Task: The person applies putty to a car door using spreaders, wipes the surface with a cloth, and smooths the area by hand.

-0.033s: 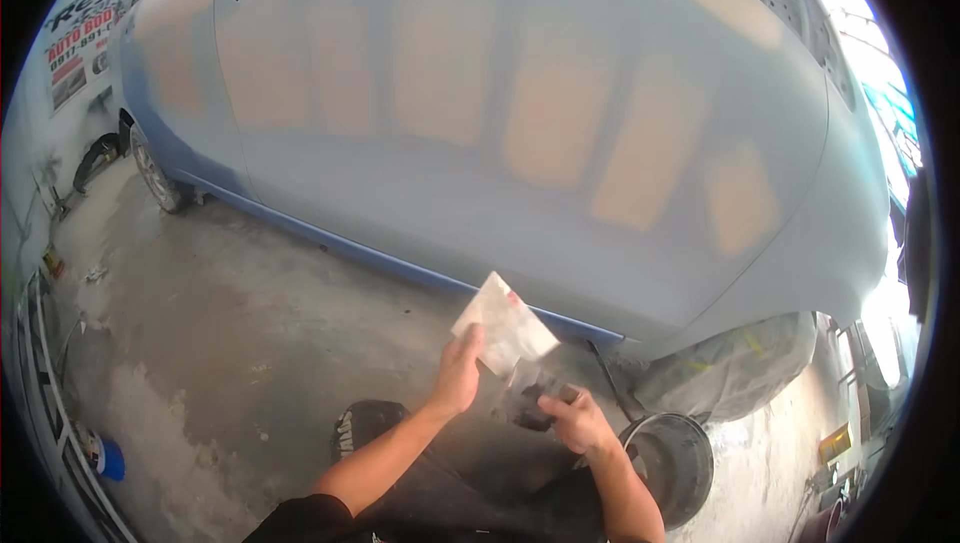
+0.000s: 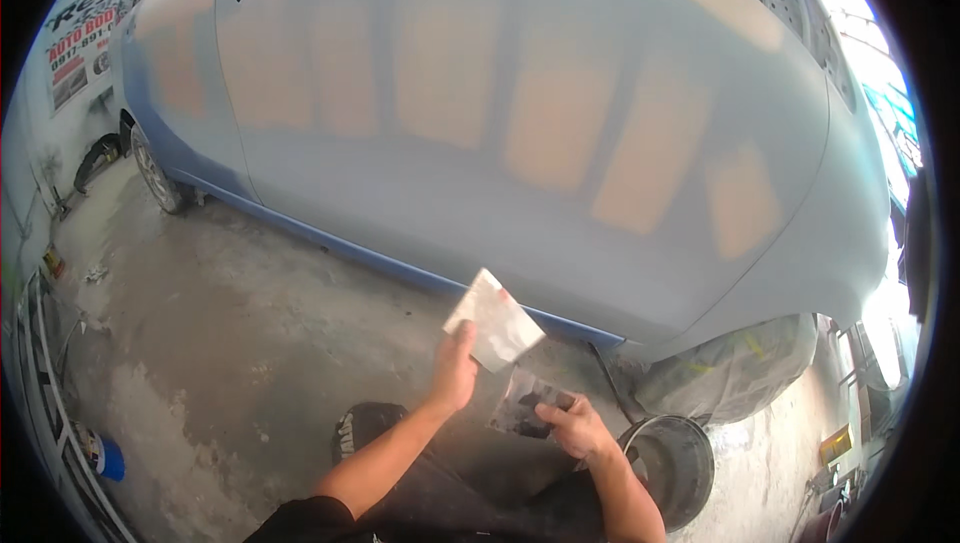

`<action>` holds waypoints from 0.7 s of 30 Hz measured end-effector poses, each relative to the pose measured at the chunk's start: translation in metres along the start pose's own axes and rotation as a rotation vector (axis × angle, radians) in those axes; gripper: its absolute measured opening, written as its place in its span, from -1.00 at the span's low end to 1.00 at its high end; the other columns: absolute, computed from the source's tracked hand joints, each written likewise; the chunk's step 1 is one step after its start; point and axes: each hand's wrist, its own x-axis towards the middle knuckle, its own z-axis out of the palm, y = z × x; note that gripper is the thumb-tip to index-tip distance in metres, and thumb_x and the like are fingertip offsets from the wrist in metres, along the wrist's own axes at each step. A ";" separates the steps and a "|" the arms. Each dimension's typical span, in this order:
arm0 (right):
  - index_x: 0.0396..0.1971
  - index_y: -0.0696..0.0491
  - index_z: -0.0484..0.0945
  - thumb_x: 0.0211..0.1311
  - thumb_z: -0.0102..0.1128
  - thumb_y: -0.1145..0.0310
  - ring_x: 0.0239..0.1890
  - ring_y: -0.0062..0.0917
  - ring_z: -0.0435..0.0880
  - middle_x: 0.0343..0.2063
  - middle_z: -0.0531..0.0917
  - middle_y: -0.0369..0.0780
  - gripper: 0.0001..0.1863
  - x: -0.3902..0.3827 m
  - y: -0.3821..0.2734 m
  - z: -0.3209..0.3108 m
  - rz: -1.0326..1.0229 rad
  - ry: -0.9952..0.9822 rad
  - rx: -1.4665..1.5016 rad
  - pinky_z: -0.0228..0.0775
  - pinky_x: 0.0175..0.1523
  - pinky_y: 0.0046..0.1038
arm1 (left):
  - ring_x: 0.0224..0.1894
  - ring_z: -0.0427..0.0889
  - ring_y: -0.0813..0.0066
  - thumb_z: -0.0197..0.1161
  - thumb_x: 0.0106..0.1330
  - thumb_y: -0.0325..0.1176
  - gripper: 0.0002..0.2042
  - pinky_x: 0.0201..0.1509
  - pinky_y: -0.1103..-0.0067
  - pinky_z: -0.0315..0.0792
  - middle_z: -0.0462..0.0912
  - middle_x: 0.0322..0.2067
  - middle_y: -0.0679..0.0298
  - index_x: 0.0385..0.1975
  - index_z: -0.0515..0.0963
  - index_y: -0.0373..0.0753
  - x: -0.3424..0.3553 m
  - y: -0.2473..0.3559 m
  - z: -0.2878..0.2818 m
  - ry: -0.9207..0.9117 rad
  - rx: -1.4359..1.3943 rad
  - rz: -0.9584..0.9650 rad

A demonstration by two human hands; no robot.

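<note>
My left hand (image 2: 456, 371) is closed round the near left edge of a pale, whitish square slab (image 2: 494, 321) with a small red mark, its thumb lying on top. To the right and lower, my right hand (image 2: 578, 425) pinches a thin flat piece (image 2: 522, 399), grey and blotched with black, between thumb and fingers. I cannot tell whether it is a spreader or a sheet. Its upper edge is close under the slab's lower corner. Both things are held above my lap, in front of the car door (image 2: 400, 163), which is grey with several tan patches.
A blue sill (image 2: 330, 243) runs along the car's lower edge. The wheel at the right is under a grey cover (image 2: 735, 368). A black bucket (image 2: 672, 473) stands by my right forearm. At the far left are a metal rack (image 2: 62, 413) and a blue-lidded container (image 2: 108, 459).
The pale slab has shifted slightly left and away from the dark flat piece. That piece has tipped flatter and moved a little left, and more of its face shows.
</note>
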 end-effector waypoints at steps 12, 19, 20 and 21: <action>0.30 0.24 0.36 0.12 -0.11 0.69 0.24 -0.35 0.47 0.19 0.51 -0.14 -0.36 0.035 -0.011 0.013 -0.662 0.119 -0.227 0.29 0.26 -0.43 | 0.11 0.57 0.36 0.24 0.44 -0.11 -0.51 0.18 0.37 0.46 0.57 0.06 0.21 0.20 0.39 -0.31 -0.020 0.007 -0.008 0.194 -0.556 -0.300; 0.30 0.15 0.35 0.03 0.05 0.70 0.17 -0.02 0.49 0.17 0.47 0.01 -0.30 0.035 0.019 0.003 -0.778 -0.020 -1.252 0.39 0.24 -0.17 | 0.01 0.58 0.45 0.30 0.41 -0.17 -0.56 0.07 0.43 0.49 0.58 0.01 0.21 0.13 0.44 -0.34 -0.028 0.015 -0.004 0.188 -0.346 -0.119; 0.30 0.15 0.35 0.03 0.05 0.70 0.17 -0.02 0.49 0.17 0.47 0.01 -0.30 0.032 0.031 -0.009 -0.779 -0.017 -1.254 0.39 0.24 -0.17 | -0.01 0.58 0.46 0.29 0.41 -0.17 -0.56 0.06 0.43 0.49 0.58 0.01 0.21 0.12 0.45 -0.36 -0.028 0.022 -0.005 0.182 -0.398 -0.144; 0.30 0.14 0.36 0.02 0.04 0.71 0.14 -0.01 0.51 0.13 0.50 0.01 -0.30 0.027 0.032 -0.014 -0.798 -0.048 -1.384 0.42 0.20 -0.17 | 0.02 0.57 0.47 0.27 0.43 -0.16 -0.56 0.08 0.46 0.48 0.58 0.00 0.22 0.10 0.45 -0.39 -0.024 0.027 -0.007 0.159 -0.373 -0.082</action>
